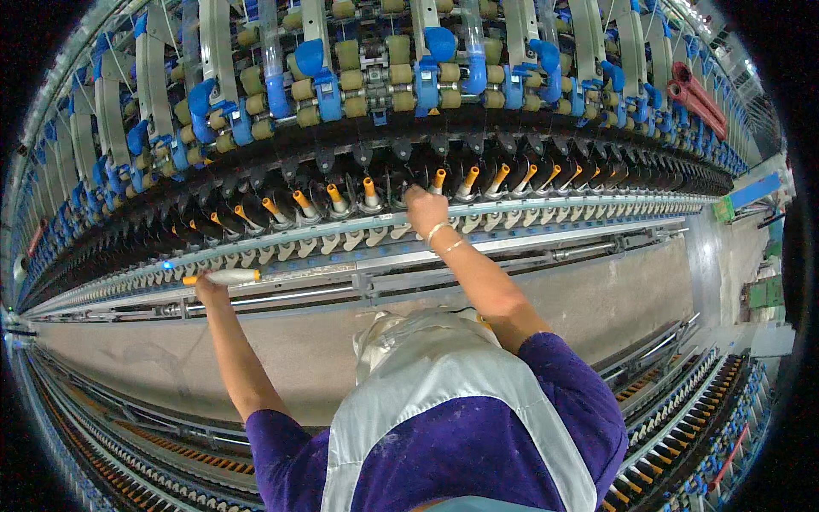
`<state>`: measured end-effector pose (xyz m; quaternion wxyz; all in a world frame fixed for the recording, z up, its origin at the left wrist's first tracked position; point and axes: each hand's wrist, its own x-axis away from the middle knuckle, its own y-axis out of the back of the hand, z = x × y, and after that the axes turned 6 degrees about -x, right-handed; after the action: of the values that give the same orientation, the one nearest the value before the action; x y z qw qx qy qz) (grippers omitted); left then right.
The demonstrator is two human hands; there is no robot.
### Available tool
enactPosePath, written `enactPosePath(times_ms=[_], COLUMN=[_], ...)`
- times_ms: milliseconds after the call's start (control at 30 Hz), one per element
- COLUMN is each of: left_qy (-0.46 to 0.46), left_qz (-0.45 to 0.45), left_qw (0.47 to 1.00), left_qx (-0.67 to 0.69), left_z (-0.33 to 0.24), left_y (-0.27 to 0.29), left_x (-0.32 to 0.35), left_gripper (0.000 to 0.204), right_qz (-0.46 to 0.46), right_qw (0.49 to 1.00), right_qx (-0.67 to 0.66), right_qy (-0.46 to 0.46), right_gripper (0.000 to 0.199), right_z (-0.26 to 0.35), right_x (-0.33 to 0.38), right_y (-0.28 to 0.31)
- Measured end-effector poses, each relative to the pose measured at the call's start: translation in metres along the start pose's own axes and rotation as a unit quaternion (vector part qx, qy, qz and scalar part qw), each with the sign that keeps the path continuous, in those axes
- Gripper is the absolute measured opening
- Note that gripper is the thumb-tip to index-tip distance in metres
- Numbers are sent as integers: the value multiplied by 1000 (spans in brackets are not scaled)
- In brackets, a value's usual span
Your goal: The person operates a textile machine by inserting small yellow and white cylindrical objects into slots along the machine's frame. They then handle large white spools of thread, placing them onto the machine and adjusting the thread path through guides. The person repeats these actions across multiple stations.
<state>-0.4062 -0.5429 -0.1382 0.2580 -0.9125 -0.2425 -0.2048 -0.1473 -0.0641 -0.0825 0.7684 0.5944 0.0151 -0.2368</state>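
Note:
My left hand [209, 289] is closed round one end of a bobbin [235, 277], an orange-yellow tube with white yarn wound on it. It holds the bobbin roughly level, in front of the machine's lower rail. Farther right, my right hand [426, 212] reaches into a gap in the row of spindles. Its fingers are drawn together at the spindle position, and what they grip is hidden. Beside it stand an upright orange-tipped bobbin [439, 181] on the right and another bobbin [369, 193] on the left.
Blue-and-grey drafting arms and rollers [375, 81] of a spinning frame span the top. A metal rail [341, 229] runs below the spindles. Two red tubes [698, 101] lie at upper right. Behind me, a second machine [674, 444] also carries orange bobbins. Pale floor [290, 358] lies between.

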Motion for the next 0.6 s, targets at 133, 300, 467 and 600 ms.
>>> enactPosePath(times_ms=[133,300,467,600], left_qy=[-61,-146,-278,-309], left_qz=[344,544,537,475], left_qw=[925,696,710,742], left_qx=[-147,-446,-361,-359], left_z=[25,131,143,161], left_y=[-62,-165,-275,-279], left_x=[155,347,371,360], left_gripper=[45,32,32,34], right_qz=[-301,-161,59,384], right_qw=[941,766,942,868], right_qx=[-105,-622,-315,-316], right_qy=[115,5,-96,21], right_gripper=[6,13,10,20], right_z=[-16,-59,-64,-93], right_x=[15,47,81,135], right_y=[102,258,211,188])
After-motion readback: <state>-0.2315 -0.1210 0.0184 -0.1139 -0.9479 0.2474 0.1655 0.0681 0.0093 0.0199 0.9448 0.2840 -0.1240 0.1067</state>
